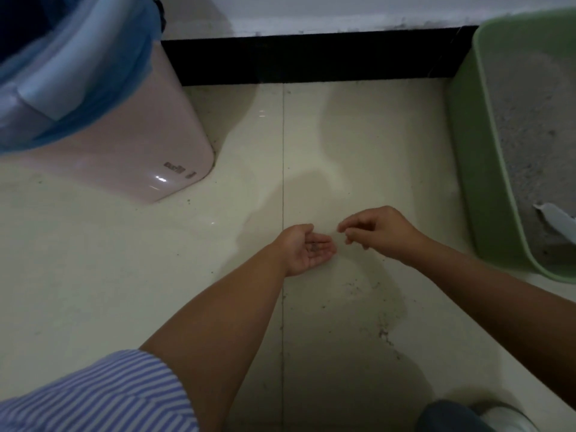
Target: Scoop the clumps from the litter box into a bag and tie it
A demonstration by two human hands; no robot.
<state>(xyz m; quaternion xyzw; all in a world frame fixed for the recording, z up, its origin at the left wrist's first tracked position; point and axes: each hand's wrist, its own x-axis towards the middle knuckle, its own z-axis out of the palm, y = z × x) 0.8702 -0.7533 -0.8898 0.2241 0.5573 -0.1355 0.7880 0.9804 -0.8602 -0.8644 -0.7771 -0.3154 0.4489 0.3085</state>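
Over the pale tiled floor (358,151), the left hand (307,249) lies cupped open, a few dark litter grains (314,246) in its palm, the right hand (377,233) pinches loosely shut on nothing discernible, the green litter box (480,169) at three o'clock, the blue-bagged bin (124,145) at ten.

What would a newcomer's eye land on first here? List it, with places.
First the two bare hands at centre: the left hand cupped palm-up with a few dark grains in it, the right hand pinching beside it. Then the pink bin with its blue bag upper left, and the green litter box at the right edge.
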